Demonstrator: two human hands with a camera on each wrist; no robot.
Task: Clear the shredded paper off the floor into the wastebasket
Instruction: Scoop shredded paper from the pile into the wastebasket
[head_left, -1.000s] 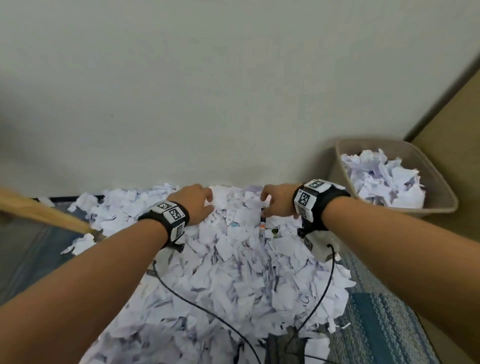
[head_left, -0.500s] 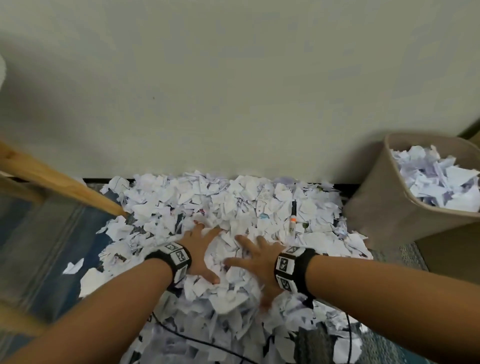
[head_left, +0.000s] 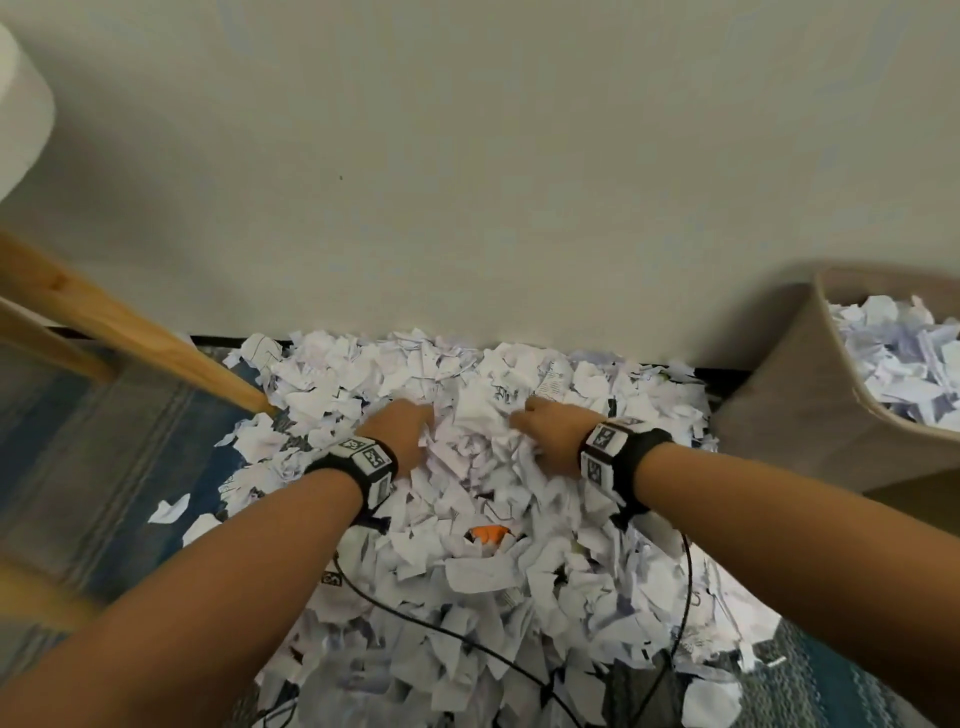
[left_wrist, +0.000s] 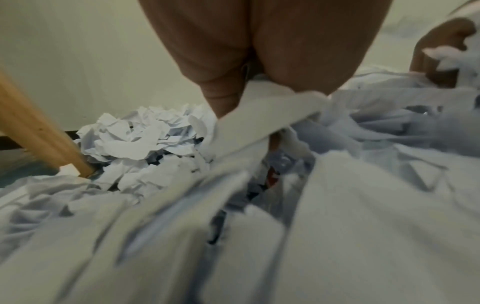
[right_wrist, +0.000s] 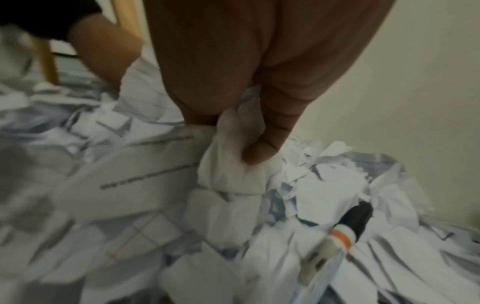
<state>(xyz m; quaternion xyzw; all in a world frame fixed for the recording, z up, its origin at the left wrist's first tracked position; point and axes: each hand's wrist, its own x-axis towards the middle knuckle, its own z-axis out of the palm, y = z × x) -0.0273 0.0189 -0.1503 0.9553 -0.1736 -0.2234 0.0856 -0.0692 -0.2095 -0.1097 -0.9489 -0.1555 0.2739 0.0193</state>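
Observation:
A wide heap of shredded paper (head_left: 467, 561) covers the floor against the wall. My left hand (head_left: 413, 423) and right hand (head_left: 527, 421) are dug into its far part, facing each other with a raised clump of paper (head_left: 480, 410) between them. In the right wrist view my right hand (right_wrist: 244, 142) grips a white wad under its thumb. In the left wrist view my left hand (left_wrist: 231, 90) curls into the scraps, its fingertips buried. The beige wastebasket (head_left: 810, 410) stands at the right, holding paper (head_left: 898, 364).
A wooden furniture leg (head_left: 135, 338) slants down to the floor left of the heap. A marker with an orange band (right_wrist: 342, 234) lies in the scraps near my right hand. An orange object (head_left: 488, 533) shows mid-heap. Black cables (head_left: 415, 618) cross the near paper. Blue carpet (head_left: 104, 441) lies to the left.
Half a second ago both hands lay with spread fingers on the heap. They have since moved toward the wall and closed into the paper, bunching a clump between them.

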